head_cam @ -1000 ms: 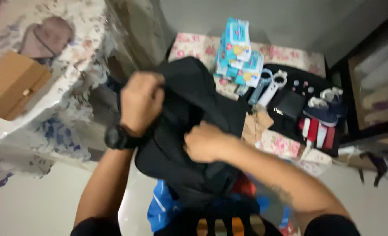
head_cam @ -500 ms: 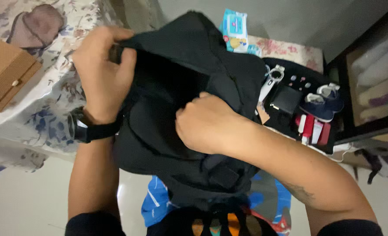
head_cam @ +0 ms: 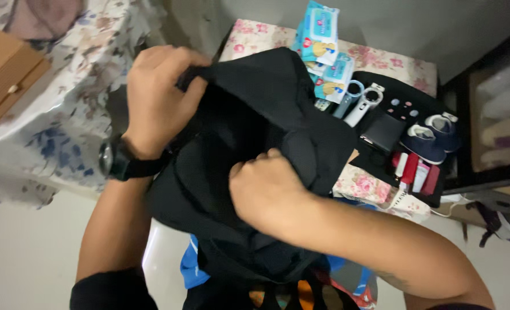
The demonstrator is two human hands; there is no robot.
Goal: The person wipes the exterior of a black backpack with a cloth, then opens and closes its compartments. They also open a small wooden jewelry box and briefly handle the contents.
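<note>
The black bag point(head_cam: 255, 143) has dropped lower (floral table point(head_cam: 375, 60) behind), both hands' grip clenching it.

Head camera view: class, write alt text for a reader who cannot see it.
Two bare hands grip a black backpack from above: the left hand pinches its top edge, the right hand clutches fabric lower down. Behind it, a floral-covered surface holds wet-wipe packs, small navy shoes and a dark pouch.
</note>
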